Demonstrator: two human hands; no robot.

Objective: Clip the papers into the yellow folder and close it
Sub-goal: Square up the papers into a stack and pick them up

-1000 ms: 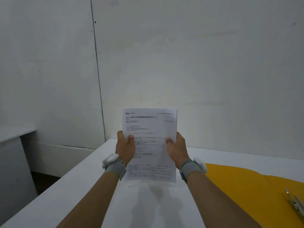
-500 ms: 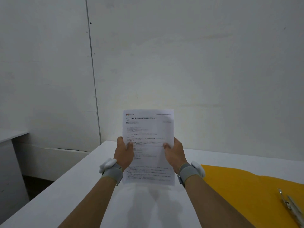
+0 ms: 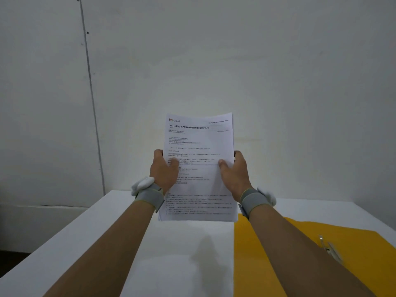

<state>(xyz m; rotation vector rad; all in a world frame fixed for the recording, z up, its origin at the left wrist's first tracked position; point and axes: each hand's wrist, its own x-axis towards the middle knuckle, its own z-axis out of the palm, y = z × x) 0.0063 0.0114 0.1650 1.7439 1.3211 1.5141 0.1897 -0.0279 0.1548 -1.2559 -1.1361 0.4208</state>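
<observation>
I hold a stack of printed white papers (image 3: 199,142) upright in the air above the white table (image 3: 85,243). My left hand (image 3: 164,170) grips the stack's left edge, thumb on the front. My right hand (image 3: 234,172) grips the right edge the same way. The yellow folder (image 3: 364,254) lies open and flat on the table at the lower right, partly hidden by my right forearm. Its metal clip (image 3: 330,249) rests on the yellow surface near the right arm.
A white wall (image 3: 278,71) stands right behind the table. The table's left edge drops off to a dark floor (image 3: 12,260) at the lower left. Both wrists wear grey bands with white sensors.
The papers stay in both hands and have shifted slightly to the right and up in view. The folder and clip now show closer to my right arm.
</observation>
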